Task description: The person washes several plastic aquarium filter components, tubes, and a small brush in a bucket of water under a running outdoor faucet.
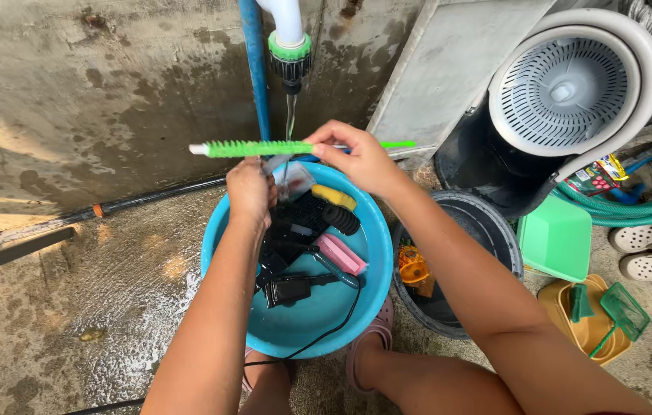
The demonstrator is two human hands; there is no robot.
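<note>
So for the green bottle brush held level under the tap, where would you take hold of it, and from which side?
By the bare thin handle end of the green bottle brush, coming from the right, probably. The bristles cover the left stretch up to the white tip, while the slim smooth stem sticks out to the right. The right hand already pinches it there; the left hand holds a small clear part below.

One small packet [597,175] lies far on the right, just under the round white spinner basket [564,88] and touching the green hose [648,206]. It is flat, with red, green, yellow and black colours.
</note>
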